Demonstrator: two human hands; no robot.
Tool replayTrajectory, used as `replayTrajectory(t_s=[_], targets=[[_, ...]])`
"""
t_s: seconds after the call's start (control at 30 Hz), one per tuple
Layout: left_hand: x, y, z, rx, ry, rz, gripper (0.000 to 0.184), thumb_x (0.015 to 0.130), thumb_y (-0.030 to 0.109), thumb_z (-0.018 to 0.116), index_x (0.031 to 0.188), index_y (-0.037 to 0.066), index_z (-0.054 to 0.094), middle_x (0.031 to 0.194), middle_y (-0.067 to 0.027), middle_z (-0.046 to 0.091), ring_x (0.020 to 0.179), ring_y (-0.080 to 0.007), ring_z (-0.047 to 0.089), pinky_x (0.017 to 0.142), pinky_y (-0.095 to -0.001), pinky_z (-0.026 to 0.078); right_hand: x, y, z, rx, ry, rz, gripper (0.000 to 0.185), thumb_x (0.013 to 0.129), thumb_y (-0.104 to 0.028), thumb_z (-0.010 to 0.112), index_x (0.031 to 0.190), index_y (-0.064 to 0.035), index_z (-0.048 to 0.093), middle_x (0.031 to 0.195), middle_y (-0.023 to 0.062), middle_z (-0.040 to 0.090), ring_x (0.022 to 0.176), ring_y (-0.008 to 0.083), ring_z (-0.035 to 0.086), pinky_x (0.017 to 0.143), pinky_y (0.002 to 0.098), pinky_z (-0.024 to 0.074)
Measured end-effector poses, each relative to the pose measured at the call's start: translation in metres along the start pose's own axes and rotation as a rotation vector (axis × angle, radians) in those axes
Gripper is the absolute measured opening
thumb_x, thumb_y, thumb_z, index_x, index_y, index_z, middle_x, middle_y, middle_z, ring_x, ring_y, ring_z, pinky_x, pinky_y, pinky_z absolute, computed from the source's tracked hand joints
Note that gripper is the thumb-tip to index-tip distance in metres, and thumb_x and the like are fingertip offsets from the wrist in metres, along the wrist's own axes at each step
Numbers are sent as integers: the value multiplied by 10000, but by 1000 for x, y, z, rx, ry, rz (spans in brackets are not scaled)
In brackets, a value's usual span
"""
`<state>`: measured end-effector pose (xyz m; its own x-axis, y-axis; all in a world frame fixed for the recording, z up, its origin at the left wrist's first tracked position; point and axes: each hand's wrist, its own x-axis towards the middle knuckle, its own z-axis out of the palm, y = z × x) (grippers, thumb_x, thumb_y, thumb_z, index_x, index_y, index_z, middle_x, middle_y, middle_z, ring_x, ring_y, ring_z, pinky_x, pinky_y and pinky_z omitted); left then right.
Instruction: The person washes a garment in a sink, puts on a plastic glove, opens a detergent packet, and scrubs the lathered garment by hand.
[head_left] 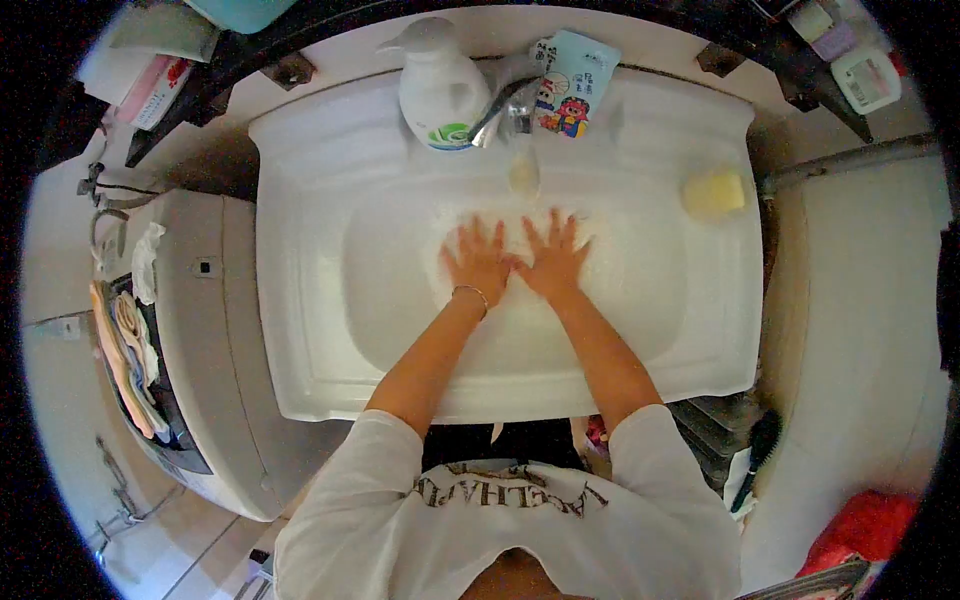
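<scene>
Both hands are held low in the white sink [310, 230], side by side, with palms down and fingers spread. My left hand [478, 262] wears a thin bracelet at the wrist and holds nothing. Close beside it, my right hand [553, 258] is also bare of any object. The thumbs meet or nearly meet, and the fingertips are slightly blurred. Just beyond the hands, the faucet [520, 118] points down into the basin. A pale smear under its spout looks like running water. Whether the palms touch the basin floor or water I cannot tell.
On the sink's back ledge stand a white jug-shaped bottle [440, 90] and a light-blue printed pouch [578, 85]. A yellow block [714, 193], soap or sponge, lies at the right. A washing machine [215, 330] with folded cloths stands left; a dark shelf [620, 25] overhangs the back.
</scene>
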<state>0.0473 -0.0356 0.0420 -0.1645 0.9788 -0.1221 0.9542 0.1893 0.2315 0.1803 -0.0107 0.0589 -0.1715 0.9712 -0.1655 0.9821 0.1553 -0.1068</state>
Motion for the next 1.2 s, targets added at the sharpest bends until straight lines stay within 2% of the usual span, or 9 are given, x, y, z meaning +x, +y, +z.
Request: replayTrajectory(t_s=[0.07, 0.23, 0.33, 0.43, 0.5, 0.67, 0.77, 0.93, 1.2], targets=[[3, -6, 28, 162, -182, 239, 563, 897, 374, 343, 1393, 167, 174, 1443, -58, 145, 1344, -260, 23, 1039, -541, 55, 3, 7, 29, -48, -30, -98, 631, 807, -522, 466, 1348, -244, 299, 1439, 67, 169, 1324, 309, 114, 993, 592, 149], [14, -1, 4, 245, -435, 229, 506, 889, 342, 360, 1359, 178, 269, 1428, -22, 202, 1336, -266, 83, 1041, -532, 83, 17, 30, 57, 316, -170, -233, 606, 777, -526, 493, 1307, -255, 386, 1436, 57, 192, 1322, 324, 127, 971, 659, 105], [13, 1, -19, 38, -411, 119, 516, 832, 299, 479, 1316, 172, 351, 1401, -71, 247, 1308, -263, 170, 1038, -503, 131, 9, 22, 5, -220, -175, -275, 571, 849, -458, 424, 1353, -228, 288, 1420, 33, 207, 1306, 285, 170, 1028, 569, 127], [2, 1, -1, -227, 67, -64, 555, 762, 251, 576, 1282, 170, 402, 1366, -134, 281, 1276, -252, 237, 1035, -468, 165, 19, 25, -4, -387, -543, -492, 500, 851, -395, 437, 1294, -168, 386, 1370, 34, 297, 1268, 283, 247, 1029, 532, 178], [3, 0, 17, -316, 24, -352, 575, 727, 241, 619, 1260, 143, 427, 1352, -191, 262, 1263, -253, 248, 1037, -416, 187, 27, 44, 32, -99, -123, -452, 398, 844, -306, 446, 1189, -113, 488, 1313, 40, 378, 1230, 278, 313, 997, 493, 273], [5, -16, 56, -1075, 92, -445, 536, 773, 287, 567, 1256, 108, 417, 1288, -177, 359, 1188, -279, 335, 1005, -398, 243, 16, -3, 80, 280, 33, -70, 313, 792, -88, 464, 1096, -74, 538, 1217, 114, 467, 1069, 298, 476, 878, 411, 408], [11, -14, 34, -1598, -267, -595, 483, 785, 288, 552, 1217, 104, 437, 1230, -167, 395, 1132, -277, 371, 965, -397, 277, 21, -28, 50, 1662, -725, 303, 332, 759, -64, 498, 1089, -65, 534, 1133, 165, 510, 980, 332, 518, 835, 411, 429], [16, -24, 15, -2070, -602, -562, 401, 804, 290, 527, 1152, 98, 470, 1133, -152, 457, 1040, -272, 430, 899, -395, 334, -42, -80, -58, 813, -10, -328, 334, 755, -251, 579, 1036, -74, 546, 1026, 176, 536, 859, 331, 561, 713, 356, 481], [15, 0, 18, -1919, -614, -343, 298, 835, 294, 486, 1048, 89, 522, 979, -127, 555, 892, -264, 526, 792, -391, 425, -14, -52, -54, 371, 147, -352, 243, 778, -350, 547, 877, -132, 592, 760, 80, 606, 658, 278, 606, 575, 428, 488]])
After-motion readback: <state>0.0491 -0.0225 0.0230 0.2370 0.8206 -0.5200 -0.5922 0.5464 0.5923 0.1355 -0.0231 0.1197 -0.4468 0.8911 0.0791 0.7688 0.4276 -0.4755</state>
